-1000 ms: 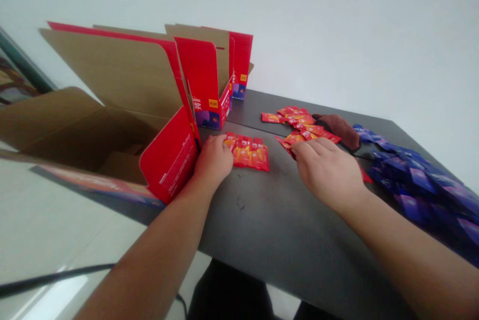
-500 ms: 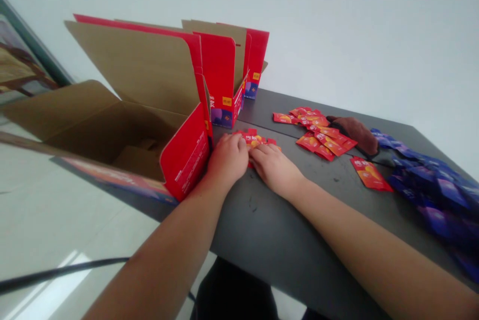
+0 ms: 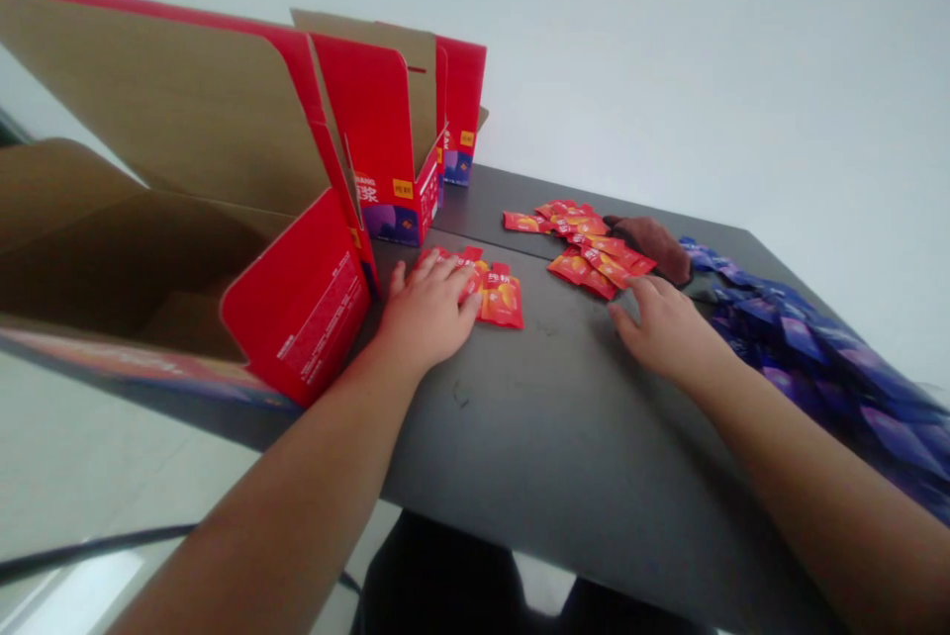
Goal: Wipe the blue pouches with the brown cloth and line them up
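My left hand (image 3: pixel 427 314) lies flat with fingers spread on a small stack of red sachets (image 3: pixel 499 297) beside the big open red carton (image 3: pixel 297 294). My right hand (image 3: pixel 664 328) rests palm down on the dark table (image 3: pixel 534 417), fingers stretched toward a loose heap of red sachets (image 3: pixel 586 239). It holds nothing that I can see. A single red sachet seen earlier near this hand is now hidden.
Two smaller red boxes (image 3: pixel 401 160) stand open behind the carton. A brown cloth (image 3: pixel 657 244) lies past the heap. Several purple sachets (image 3: pixel 808 348) are piled along the table's right side. A black cable (image 3: pixel 89 556) crosses the pale floor at left.
My right hand left the small stack and moved right toward the heap. My left hand stayed on the stack and spread its fingers. The view shifted left.
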The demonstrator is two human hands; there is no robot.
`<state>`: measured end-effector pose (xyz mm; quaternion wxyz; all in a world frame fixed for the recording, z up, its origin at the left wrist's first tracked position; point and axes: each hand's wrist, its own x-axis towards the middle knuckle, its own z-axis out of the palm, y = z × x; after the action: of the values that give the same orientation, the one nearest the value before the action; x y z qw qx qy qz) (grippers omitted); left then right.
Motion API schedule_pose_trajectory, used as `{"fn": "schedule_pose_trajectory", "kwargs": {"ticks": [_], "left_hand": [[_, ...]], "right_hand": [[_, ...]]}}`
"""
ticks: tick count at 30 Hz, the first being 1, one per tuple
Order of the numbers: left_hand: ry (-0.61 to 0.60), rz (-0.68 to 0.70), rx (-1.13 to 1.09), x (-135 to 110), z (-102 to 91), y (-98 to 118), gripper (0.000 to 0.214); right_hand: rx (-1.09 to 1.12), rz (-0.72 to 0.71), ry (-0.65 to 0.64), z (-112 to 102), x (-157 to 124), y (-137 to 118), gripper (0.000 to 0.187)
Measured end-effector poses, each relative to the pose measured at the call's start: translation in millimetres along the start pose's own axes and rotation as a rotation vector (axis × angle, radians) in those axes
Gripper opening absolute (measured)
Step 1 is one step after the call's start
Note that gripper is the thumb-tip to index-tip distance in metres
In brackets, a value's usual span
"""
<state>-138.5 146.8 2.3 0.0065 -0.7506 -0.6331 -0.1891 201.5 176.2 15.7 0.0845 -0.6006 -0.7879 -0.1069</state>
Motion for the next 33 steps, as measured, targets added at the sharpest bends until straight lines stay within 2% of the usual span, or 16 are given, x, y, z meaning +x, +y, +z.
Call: {"fn": "schedule_pose_trajectory", "kwargs": {"ticks": [2, 3, 7, 10, 15, 21, 25, 29, 30, 33], "left_hand": [[0.004, 0.012, 0.024, -0.1, 0.5, 2.9, 0.057], [0.001, 0.019, 0.035, -0.2, 1.2, 4.3, 0.058], [-0.038, 0.029, 0.075, -0.9, 7.1, 8.3, 0.058], [-0.042, 0.027, 0.099, -1.3, 9.6, 8.7, 0.058], [-0.016, 0.028, 0.122, 0.0, 8.4, 7.2, 0.059], [-0.023, 0.034, 0.133, 3.0, 9.2, 5.3, 0.058], [-0.019, 0.041, 0.135, 3.7, 9.0, 4.9, 0.058], [-0.020, 0.043, 0.131, 4.8, 9.5, 3.9, 0.058], [-0.022, 0.042, 0.130, 5.2, 9.7, 3.6, 0.058], [-0.028, 0.036, 0.132, 6.3, 10.3, 2.7, 0.060]], "right_hand": [[-0.124, 0.160, -0.128, 8.2, -3.7, 23.8, 0.055], [-0.143, 0.197, -0.170, 11.2, -5.7, 30.4, 0.056], [-0.117, 0.183, -0.227, 12.7, -15.6, 33.8, 0.052], [-0.100, 0.161, -0.237, 5.8, -24.4, 29.6, 0.055], [-0.078, 0.237, -0.198, 3.5, -27.2, 32.0, 0.075], [-0.090, 0.190, -0.218, 9.7, -15.8, 39.7, 0.054], [-0.136, 0.152, -0.240, 0.6, -29.1, 33.6, 0.054], [-0.139, 0.094, -0.243, -6.6, -46.0, 27.9, 0.043], [-0.140, 0.110, -0.232, -6.5, -47.1, 28.3, 0.046], [-0.165, 0.201, -0.216, -2.8, -41.2, 33.3, 0.068]]}}
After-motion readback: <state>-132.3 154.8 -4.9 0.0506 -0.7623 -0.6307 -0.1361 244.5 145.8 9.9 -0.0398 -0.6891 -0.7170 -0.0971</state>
